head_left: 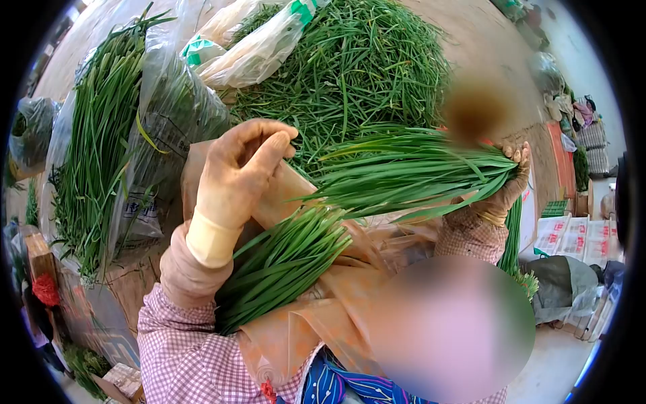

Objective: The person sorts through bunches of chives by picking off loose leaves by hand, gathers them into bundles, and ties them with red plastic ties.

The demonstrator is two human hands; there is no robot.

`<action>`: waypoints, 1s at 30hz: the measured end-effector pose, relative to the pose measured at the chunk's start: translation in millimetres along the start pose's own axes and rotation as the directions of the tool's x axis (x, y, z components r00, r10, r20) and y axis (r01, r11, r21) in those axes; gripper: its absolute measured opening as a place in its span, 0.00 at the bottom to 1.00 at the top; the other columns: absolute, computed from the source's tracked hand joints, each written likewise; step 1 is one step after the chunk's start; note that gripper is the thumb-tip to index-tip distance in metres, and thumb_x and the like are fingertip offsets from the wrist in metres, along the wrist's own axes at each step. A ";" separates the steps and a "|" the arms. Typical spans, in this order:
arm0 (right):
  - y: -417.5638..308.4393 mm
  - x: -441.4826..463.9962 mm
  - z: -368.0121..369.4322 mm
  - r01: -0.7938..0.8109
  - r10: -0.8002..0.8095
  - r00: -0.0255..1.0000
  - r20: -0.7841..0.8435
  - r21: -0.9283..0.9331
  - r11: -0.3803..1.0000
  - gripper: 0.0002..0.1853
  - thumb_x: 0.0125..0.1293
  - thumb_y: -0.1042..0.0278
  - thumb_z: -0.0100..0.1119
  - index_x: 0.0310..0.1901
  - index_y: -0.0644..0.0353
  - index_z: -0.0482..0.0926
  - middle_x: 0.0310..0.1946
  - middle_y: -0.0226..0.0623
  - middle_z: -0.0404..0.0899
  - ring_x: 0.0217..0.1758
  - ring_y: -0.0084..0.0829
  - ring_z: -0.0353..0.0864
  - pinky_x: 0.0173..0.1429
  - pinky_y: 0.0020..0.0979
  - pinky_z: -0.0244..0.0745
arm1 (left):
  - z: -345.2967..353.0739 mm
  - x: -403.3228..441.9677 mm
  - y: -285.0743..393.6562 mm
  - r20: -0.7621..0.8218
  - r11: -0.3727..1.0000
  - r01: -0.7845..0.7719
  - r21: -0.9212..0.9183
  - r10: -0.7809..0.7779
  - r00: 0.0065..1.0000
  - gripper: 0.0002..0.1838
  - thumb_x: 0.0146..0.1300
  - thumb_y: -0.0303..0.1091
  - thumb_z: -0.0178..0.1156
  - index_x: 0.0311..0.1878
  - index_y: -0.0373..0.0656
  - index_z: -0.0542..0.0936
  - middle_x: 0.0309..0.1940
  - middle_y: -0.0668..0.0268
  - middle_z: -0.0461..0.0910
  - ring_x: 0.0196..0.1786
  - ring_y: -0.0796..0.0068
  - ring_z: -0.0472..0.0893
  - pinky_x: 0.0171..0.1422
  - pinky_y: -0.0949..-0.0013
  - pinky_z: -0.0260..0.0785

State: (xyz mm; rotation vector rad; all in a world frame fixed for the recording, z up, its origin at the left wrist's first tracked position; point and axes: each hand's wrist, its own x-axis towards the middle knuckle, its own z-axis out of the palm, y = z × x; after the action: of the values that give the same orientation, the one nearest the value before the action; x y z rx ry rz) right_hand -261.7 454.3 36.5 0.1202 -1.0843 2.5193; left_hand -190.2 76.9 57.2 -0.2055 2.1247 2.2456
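Note:
My right hand (515,178) is wrapped round one end of a bunch of garlic chives (410,172), whose long flat leaves spread out to the left. My left hand (245,161), in a pale yellowish glove, is raised left of those leaf tips and apart from them. Its thumb and fingers are pinched together; anything between them is too small to make out. Below it, a second bunch of chives (282,266) lies across my lap on an orange-brown plastic apron (303,330).
A large heap of loose green leaves (363,67) covers the floor ahead. At left stands a clear plastic bag (171,121) beside upright chives (101,135). A folded plastic bag (262,57) lies against the heap. White boxes with red print (565,232) are at right.

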 end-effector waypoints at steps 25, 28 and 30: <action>-38.3 2.4 -7.8 0.164 -0.164 0.986 0.021 -0.045 0.985 0.09 0.72 0.65 0.52 0.32 0.55 0.74 0.27 0.24 0.70 0.36 0.21 0.70 0.56 0.27 0.72 | 24.3 21.0 -0.9 0.197 0.985 0.169 -0.020 -0.161 0.967 0.09 0.64 0.35 0.60 0.38 0.38 0.82 0.24 0.70 0.78 0.23 0.87 0.71 0.25 0.81 0.63; -42.3 8.6 -24.9 0.143 -0.146 0.989 -0.028 -0.090 0.986 0.11 0.72 0.64 0.50 0.32 0.56 0.74 0.28 0.27 0.72 0.37 0.24 0.72 0.59 0.31 0.73 | 20.6 28.1 -12.7 0.073 0.987 0.077 -0.138 -0.068 0.995 0.09 0.65 0.36 0.60 0.40 0.40 0.82 0.26 0.71 0.79 0.25 0.86 0.73 0.28 0.82 0.64; -50.4 26.8 -65.4 0.045 -0.043 0.988 0.151 -0.015 0.999 0.12 0.72 0.61 0.49 0.31 0.57 0.72 0.29 0.28 0.73 0.38 0.25 0.73 0.56 0.32 0.74 | 18.3 35.0 -9.2 0.025 0.990 0.050 -0.132 -0.047 0.999 0.10 0.65 0.35 0.60 0.44 0.40 0.82 0.28 0.70 0.81 0.27 0.85 0.74 0.31 0.82 0.66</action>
State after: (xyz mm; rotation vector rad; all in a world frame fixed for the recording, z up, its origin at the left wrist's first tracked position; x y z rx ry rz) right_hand -261.9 541.0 31.4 0.3309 -1.1488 2.4932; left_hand -225.0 93.6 44.7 -0.2330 1.9396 2.3512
